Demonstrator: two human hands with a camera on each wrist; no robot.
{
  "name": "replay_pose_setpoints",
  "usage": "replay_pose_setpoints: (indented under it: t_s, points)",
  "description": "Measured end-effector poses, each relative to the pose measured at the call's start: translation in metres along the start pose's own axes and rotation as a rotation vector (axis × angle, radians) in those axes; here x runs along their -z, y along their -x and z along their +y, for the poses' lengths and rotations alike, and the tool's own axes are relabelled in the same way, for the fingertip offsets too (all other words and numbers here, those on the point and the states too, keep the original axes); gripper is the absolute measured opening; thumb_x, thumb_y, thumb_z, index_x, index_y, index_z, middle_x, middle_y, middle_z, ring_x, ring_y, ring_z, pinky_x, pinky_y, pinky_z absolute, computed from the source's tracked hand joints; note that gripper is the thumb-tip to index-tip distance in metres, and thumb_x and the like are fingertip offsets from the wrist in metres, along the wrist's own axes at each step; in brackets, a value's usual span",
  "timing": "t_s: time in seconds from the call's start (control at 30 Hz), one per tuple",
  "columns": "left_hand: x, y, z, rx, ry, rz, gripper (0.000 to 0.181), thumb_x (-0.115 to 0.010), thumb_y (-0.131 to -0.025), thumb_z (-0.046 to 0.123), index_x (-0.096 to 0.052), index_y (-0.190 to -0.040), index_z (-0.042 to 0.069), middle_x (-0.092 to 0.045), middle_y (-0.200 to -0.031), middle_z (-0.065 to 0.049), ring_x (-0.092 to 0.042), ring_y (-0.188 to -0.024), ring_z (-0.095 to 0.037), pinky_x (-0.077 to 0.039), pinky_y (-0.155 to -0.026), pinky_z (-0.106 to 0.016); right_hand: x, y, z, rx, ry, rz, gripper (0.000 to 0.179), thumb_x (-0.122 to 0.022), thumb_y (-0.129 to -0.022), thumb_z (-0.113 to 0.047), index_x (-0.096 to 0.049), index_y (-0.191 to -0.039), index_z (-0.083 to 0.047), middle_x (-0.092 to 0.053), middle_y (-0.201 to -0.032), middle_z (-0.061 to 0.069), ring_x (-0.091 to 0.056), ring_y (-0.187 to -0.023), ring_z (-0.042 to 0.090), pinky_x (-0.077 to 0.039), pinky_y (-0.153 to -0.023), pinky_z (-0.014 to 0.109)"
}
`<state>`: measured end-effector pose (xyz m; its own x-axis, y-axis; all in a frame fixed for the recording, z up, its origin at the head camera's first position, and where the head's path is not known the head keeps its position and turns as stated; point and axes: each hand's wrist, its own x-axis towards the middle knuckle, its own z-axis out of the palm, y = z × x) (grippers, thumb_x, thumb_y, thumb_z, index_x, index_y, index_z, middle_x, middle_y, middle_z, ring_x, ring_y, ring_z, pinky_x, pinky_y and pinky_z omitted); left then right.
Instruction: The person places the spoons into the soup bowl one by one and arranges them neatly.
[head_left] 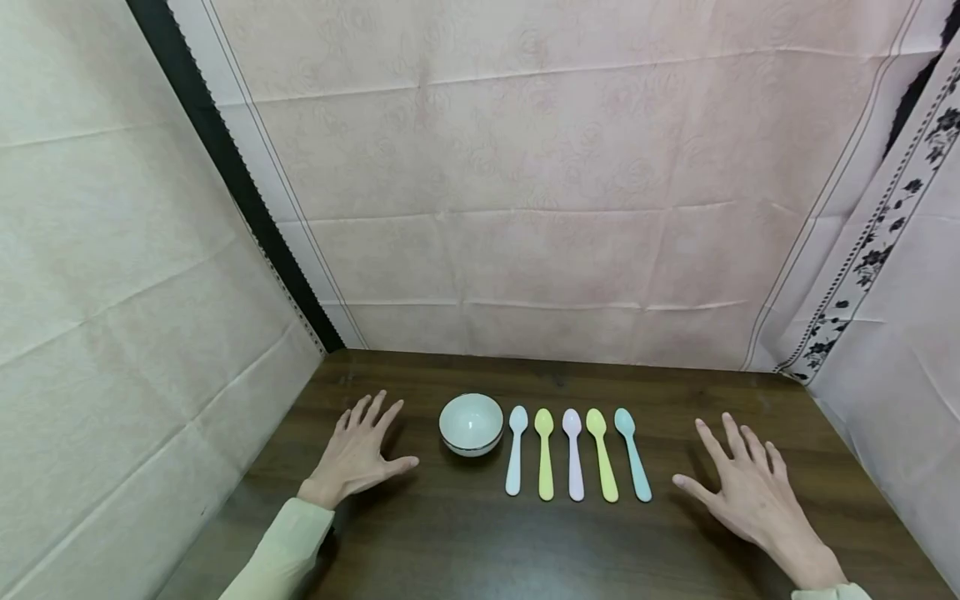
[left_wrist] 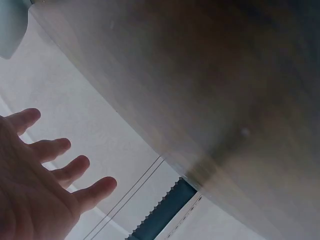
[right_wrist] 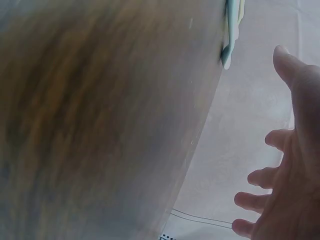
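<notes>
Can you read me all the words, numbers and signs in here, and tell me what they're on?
There are none: I see no writing on the bowl, the five spoons or the table.
The black marks on the right-hand cloth are a flower pattern, not letters.

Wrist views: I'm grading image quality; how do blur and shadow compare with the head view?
Head view: spoons and bowl clear, shadows beside left hand and right hand; left wrist: tabletop blurred, dark toward upper right; right wrist: tabletop blurred, dark at left.
</notes>
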<state>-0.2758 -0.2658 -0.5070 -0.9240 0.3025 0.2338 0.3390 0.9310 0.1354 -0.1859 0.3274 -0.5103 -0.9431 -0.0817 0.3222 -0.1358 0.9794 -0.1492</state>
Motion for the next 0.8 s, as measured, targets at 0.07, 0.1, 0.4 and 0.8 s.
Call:
replay_pose_setpoints:
  t_s: [0.07, 0.1, 0.4, 0.8]
  points:
    - [0.0001, -0.0004, 0.0005, -0.002, 0.008, 0.000, 0.104, -0.074, -0.087, 0.076, -0.044, -0.168, 0.019, -0.036, -0.177, -0.023, -0.034, -0.161, -0.052, -0.032, -0.122, -0.078, 0.0000, -0.0003, -0.0010, 0.004, -0.005, 0.008, 0.100, -0.072, -0.094, -0.069, -0.037, -0.168, -0.011, -0.035, -0.168, 0.036, -0.037, -0.147, 0.058, -0.027, -0.115, 0.078]
    - [0.0002, -0.0006, 0.0008, -0.002, 0.012, 0.001, 0.104, -0.074, -0.086, 0.076, -0.045, -0.168, 0.019, -0.036, -0.177, -0.022, -0.034, -0.161, -0.052, -0.032, -0.122, -0.078, -0.0001, -0.0003, -0.0015, 0.006, -0.007, 0.015, 0.100, -0.072, -0.094, -0.069, -0.038, -0.168, -0.011, -0.036, -0.167, 0.036, -0.037, -0.147, 0.057, -0.028, -0.115, 0.078]
    - [0.0004, -0.0024, 0.0019, -0.006, 0.046, 0.013, 0.103, -0.075, -0.087, 0.073, -0.045, -0.167, 0.017, -0.035, -0.177, -0.022, -0.038, -0.158, -0.052, -0.032, -0.123, -0.078, -0.0011, -0.0010, -0.0039, 0.010, -0.016, 0.012, 0.102, -0.074, -0.093, -0.069, -0.037, -0.169, -0.012, -0.041, -0.164, 0.037, -0.041, -0.143, 0.058, -0.030, -0.112, 0.078]
    - [0.0023, -0.0053, 0.0060, -0.008, 0.138, 0.010, 0.104, -0.079, -0.087, 0.068, -0.044, -0.167, 0.013, -0.035, -0.176, -0.023, -0.033, -0.160, -0.051, -0.040, -0.120, -0.075, -0.0003, -0.0004, -0.0102, 0.006, -0.057, 0.047, 0.092, -0.080, -0.091, -0.063, -0.052, -0.157, -0.004, -0.057, -0.151, 0.034, -0.049, -0.137, 0.056, -0.035, -0.107, 0.075]
